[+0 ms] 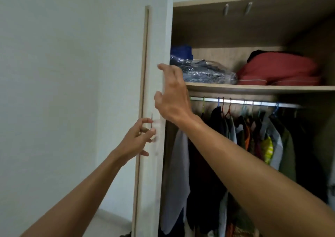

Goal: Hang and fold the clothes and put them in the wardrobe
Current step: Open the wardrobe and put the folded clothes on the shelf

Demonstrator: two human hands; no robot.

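Reaching from the head view, both hands are handling the wardrobe door point(154, 92): left hand point(139, 139) pinching its edge, right hand point(172, 93) spread, grip released. Hanging clothes point(253, 137) are filling the rail; neither hand is carrying a garment.

Single head-worn view, facing forward and slightly up, close to the open wardrobe point(253, 43), arms reaching in
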